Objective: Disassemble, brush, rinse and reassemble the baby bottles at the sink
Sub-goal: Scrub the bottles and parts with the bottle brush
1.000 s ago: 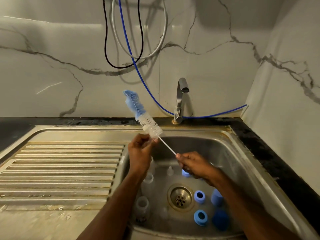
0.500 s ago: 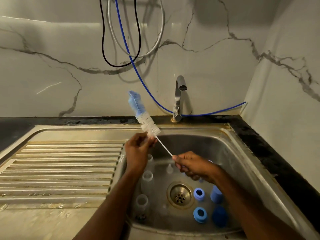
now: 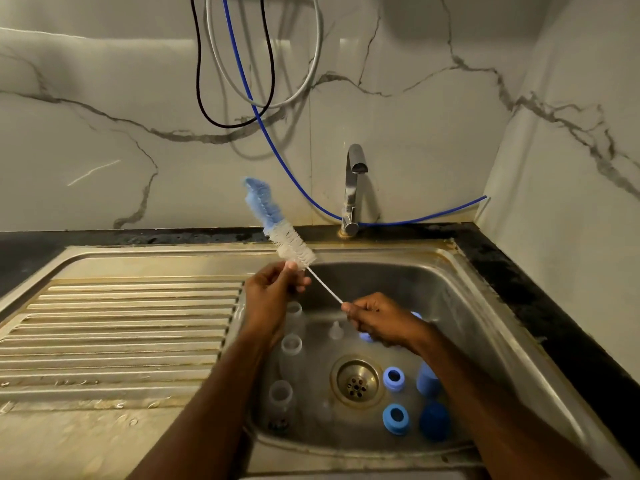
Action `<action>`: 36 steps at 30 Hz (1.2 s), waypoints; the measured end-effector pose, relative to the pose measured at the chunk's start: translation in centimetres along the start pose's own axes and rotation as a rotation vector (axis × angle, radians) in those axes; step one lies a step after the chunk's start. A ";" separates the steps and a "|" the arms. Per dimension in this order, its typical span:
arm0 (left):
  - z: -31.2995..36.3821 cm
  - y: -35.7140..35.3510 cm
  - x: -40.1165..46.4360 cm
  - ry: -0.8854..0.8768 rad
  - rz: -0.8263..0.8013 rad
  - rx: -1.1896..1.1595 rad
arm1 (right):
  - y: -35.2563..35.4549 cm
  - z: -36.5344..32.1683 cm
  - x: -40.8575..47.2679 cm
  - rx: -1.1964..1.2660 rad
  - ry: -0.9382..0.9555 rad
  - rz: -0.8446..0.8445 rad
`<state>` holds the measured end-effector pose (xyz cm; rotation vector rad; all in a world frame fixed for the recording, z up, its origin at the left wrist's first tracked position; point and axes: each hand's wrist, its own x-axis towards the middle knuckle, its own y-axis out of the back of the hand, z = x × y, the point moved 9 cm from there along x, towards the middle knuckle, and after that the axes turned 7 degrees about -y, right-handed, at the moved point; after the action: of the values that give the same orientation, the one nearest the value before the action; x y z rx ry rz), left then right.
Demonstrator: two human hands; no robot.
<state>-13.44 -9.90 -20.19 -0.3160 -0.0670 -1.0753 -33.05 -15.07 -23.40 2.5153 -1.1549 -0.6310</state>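
Observation:
A bottle brush (image 3: 277, 226) with blue and white bristles points up and left over the steel sink (image 3: 460, 299). My right hand (image 3: 377, 318) grips the lower end of its wire handle. My left hand (image 3: 273, 292) pinches the brush at the base of the white bristles. Three clear bottle bodies (image 3: 291, 348) stand along the sink's left wall. A clear teat (image 3: 335, 330) lies near the middle. Blue collar rings (image 3: 393, 378) and blue caps (image 3: 434, 420) sit right of the drain (image 3: 357, 381).
A steel tap (image 3: 353, 188) stands behind the sink, with no water running. The ribbed draining board (image 3: 121, 327) lies to the left. Black, grey and blue hoses (image 3: 242, 81) hang on the marble wall. A dark counter edge (image 3: 540, 306) runs along the right.
Both hands and the brush hold nearly the same pose; the brush has tilted slightly more upright. The view has shifted a little.

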 end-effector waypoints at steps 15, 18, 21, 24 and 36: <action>-2.2 -0.4 -0.6 0.367 0.010 -0.387 | 1.6 -0.8 -0.5 -0.164 0.109 0.137; 1.5 0.9 -0.3 -0.177 0.054 0.231 | -2.0 0.2 -1.5 0.171 -0.151 -0.189; 4.3 0.7 -0.7 -0.580 0.145 0.667 | -3.1 -0.2 -2.0 0.302 -0.192 -0.243; 3.9 1.0 -0.1 -0.484 0.142 0.503 | -1.8 -0.8 -1.3 0.152 -0.072 -0.048; 2.9 0.8 0.2 -0.416 0.102 0.566 | -2.9 0.6 -1.1 0.283 -0.183 -0.239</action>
<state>-12.41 -8.88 -17.59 -0.0241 -0.7068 -0.8337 -32.12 -12.44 -24.88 2.9181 -1.0765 -0.8245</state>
